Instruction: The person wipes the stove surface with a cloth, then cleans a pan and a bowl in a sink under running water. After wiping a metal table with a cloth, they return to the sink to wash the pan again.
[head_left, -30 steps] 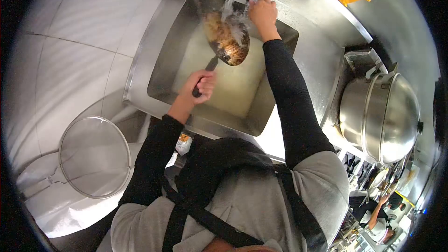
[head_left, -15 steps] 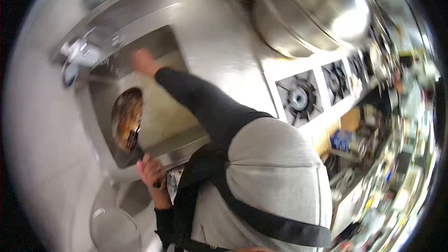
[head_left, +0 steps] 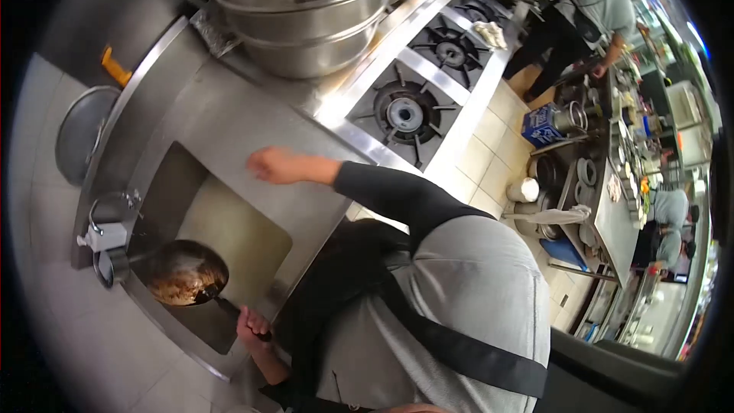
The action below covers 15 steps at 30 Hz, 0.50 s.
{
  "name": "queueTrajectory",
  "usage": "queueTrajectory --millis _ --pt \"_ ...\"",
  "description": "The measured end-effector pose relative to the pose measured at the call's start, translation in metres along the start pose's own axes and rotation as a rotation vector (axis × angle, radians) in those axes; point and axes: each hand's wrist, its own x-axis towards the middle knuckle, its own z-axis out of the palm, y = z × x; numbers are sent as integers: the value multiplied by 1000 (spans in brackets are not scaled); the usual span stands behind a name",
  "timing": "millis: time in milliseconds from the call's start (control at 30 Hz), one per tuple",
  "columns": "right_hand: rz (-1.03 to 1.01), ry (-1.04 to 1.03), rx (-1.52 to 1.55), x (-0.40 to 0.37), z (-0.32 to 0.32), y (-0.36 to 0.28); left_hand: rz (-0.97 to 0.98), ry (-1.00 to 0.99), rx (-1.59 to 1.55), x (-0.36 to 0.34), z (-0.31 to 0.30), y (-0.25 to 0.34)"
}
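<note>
My left hand (head_left: 252, 326) is wrapped round the black handle of a frying pan (head_left: 188, 271). The pan hangs over the sink (head_left: 280, 275), its inside dark with brown scorched patches. My right hand (head_left: 275, 165), blurred, is above the steel counter (head_left: 229, 107) between the sink and the stove. Its fingers look curled but are too smeared to read, and nothing shows in it. Beyond the pan, at the sink's far edge, is a tap (head_left: 108, 214) with a white box-like fitting and a small metal cup (head_left: 112, 268) beside it.
Large stacked steel bowls (head_left: 306, 27) stand by the gas burners (head_left: 405, 113). A round metal lid or tray (head_left: 86, 134) leans beyond the sink rim. A co-worker (head_left: 596, 8) stands past the stove; other people work farther right. A shelf table (head_left: 604, 206) holds pots and dishes.
My right hand has moved from over the sink to above the counter near the stove. The pan now shows more of its inside and is nearer the tap. The view has turned.
</note>
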Motion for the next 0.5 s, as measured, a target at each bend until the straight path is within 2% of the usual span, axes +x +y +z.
queueTrajectory --millis 33,67,100,133,167,200,233,267,300,333,367,400,433,467,500 --pt "103 59 25 -34 -22 13 35 63 225 4 -17 -1" --pt "109 154 -83 -73 -55 6 34 45 231 2 -18 -4" --pt "213 319 -9 -111 -73 6 125 222 534 -4 -14 -12" --pt "213 408 -150 -149 -94 13 222 397 837 -10 -7 -20" --pt "346 462 -277 -187 -113 10 227 375 845 -19 9 -25" --pt "477 525 -353 -224 -129 5 274 413 1042 -29 33 -29" --pt "614 694 -306 -261 -133 15 329 453 1235 -34 52 -30" --pt "743 820 -152 -301 -137 30 349 432 1229 -35 64 -29" --pt "813 915 -184 -335 -144 26 297 378 1325 -36 73 -28" --pt "972 910 -307 -381 -141 47 244 326 1424 -33 81 -30" --pt "963 976 -346 -416 -141 49 261 281 1454 -26 91 -34" --pt "1038 978 -371 -453 -139 57 276 271 1456 -20 114 -42" --pt "1176 1020 -235 -476 -144 48 218 122 1509 -11 147 -51" --pt "1194 1004 -378 -520 -136 75 157 -26 1557 0 178 -64" --pt "1189 1011 -379 -529 -151 84 103 -81 1580 16 202 -81"
